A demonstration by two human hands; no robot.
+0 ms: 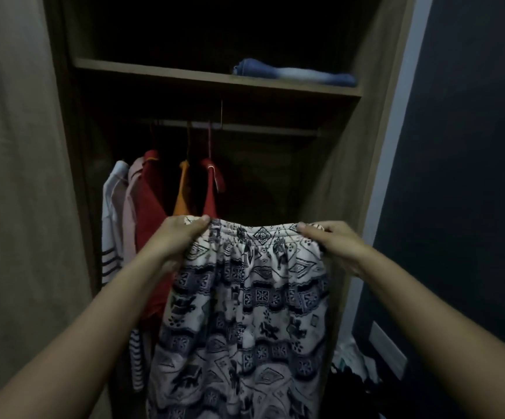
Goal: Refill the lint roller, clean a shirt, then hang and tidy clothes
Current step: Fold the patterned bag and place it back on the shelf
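Observation:
A white garment with a dark blue geometric print [245,313] hangs straight down in front of an open wardrobe. My left hand [178,240] grips the left end of its elastic waistband and my right hand [332,241] grips the right end, so the band is stretched flat between them. Behind it, on the rail [260,127], hang several clothes on hangers: a white striped shirt [112,219], a pink one, a red one [151,213], an orange one [183,192] and another red one [211,189]. No lint roller shows.
Folded blue jeans [293,72] lie on the wooden shelf [184,75] above the rail. The rail's right half is bare. An open wardrobe door [18,176] stands at the left, a dark wall [472,176] at the right. A pile of clothes [351,361] lies low on the right.

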